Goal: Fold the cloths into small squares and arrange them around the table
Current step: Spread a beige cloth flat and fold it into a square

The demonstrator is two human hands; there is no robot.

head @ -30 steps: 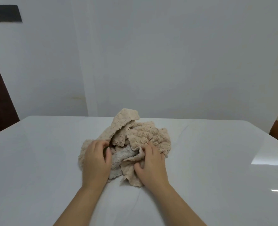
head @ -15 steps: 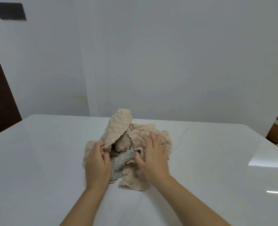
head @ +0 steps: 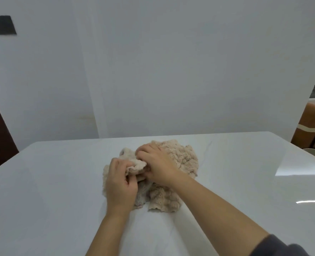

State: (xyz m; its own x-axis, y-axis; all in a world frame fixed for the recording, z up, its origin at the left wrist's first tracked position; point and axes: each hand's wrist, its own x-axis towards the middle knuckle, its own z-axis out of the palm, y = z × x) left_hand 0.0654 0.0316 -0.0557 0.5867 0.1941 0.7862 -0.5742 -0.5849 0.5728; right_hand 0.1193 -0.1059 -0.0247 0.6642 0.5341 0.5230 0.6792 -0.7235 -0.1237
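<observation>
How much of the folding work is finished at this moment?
Done: nothing; no folded square lies on the glossy white table. In hand: the left hand pinches one edge from the crumpled heap of beige knobbly cloths, and the right hand grips the heap. Left: all folding and arranging.

nubbly beige cloths lie on a glossy white table.

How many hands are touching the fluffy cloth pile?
2. The left hand pinches a cloth flap at the left side of the pile; the right hand lies across its top. Both show fully, so none seems hidden.
</observation>
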